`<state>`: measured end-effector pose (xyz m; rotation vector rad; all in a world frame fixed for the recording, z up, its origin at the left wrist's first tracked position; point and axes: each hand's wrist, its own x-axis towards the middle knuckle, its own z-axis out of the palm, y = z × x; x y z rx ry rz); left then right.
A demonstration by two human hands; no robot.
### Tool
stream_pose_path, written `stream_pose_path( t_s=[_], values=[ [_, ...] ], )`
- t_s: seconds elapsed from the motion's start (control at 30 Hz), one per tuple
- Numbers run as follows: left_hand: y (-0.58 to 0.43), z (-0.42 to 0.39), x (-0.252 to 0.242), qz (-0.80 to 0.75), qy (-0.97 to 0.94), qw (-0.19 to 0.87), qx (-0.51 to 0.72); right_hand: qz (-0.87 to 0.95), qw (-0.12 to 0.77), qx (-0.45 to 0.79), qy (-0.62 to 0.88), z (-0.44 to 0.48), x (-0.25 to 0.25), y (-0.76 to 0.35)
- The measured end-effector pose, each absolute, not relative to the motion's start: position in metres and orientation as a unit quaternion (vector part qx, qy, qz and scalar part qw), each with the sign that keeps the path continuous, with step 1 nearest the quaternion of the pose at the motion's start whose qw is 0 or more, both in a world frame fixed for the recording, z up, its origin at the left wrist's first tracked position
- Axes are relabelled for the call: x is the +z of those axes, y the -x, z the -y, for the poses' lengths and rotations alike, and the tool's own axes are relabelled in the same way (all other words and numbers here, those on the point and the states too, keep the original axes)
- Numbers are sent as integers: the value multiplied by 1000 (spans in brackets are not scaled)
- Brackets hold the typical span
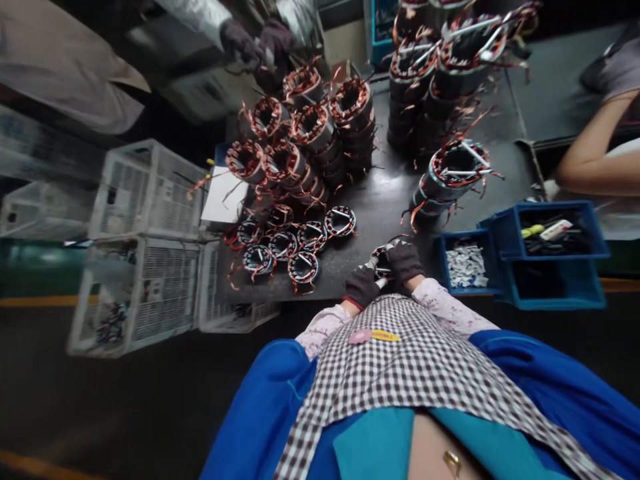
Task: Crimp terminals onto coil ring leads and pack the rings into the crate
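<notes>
Both gloved hands work at the near edge of the dark table (pixel 380 193), just in front of the checked apron (pixel 400 373). The right hand (pixel 405 261) is clasped over a small stator (pixel 384 257), fingers curled on its top. The left hand (pixel 361 287) is clenched on what looks like a metal tool (pixel 381 283) whose tip sits against the stator - the exact contact is too small to tell. By my read the stator is heavy for its size, with a stiff steel core. The copper windings and loose lead ends are the weak part: easy to bend, and the enamel is easy to nick. Better held by the outer ring than by the coils. A row of flat stators (pixel 300 243) lies to the left, with taller stator stacks (pixel 305 127) behind it. Blue bins (pixel 550 267) stand to the right, one holding white slips (pixel 465 263). White wire crates (pixel 145 193) stand off the table's left end. A co-worker's gloved hands (pixel 255 43) work at the far side. Writing: the yellow tag (pixel 385 335) on the apron carries print, but it is unreadable - no brand is legible anywhere.
</notes>
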<state>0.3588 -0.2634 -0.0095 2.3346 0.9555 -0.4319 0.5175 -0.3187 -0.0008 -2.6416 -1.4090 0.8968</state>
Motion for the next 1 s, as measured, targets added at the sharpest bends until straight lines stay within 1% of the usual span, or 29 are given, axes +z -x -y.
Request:
stream_pose_path(
  t_s=[0.27, 0.47, 0.6, 0.7, 0.77, 0.83, 0.9, 1.0],
  values=[
    [-376, 258, -18, -385, -858, 290, -180, 374, 141, 390, 829, 308, -15, -551],
    [-381, 249, -17, -385, -862, 243, -224, 335, 245, 457, 787, 316, -20, -569],
    [-385, 242, -17, -388, -853, 285, -202, 337, 274, 455, 777, 327, -21, -570],
    [-382, 236, -16, -421, -819, 354, -160, 366, 245, 444, 780, 330, -15, -574],
    [-384, 232, -16, -473, -789, 372, -124, 404, 200, 426, 784, 327, -7, -576],
    [-391, 227, -17, -503, -792, 332, -98, 443, 142, 407, 786, 320, 2, -576],
    [-405, 222, -21, -477, -825, 288, -99, 475, 79, 392, 784, 309, 9, -570],
    [-428, 218, -28, -404, -854, 294, -146, 502, -7, 377, 778, 289, 17, -558]
  ],
)
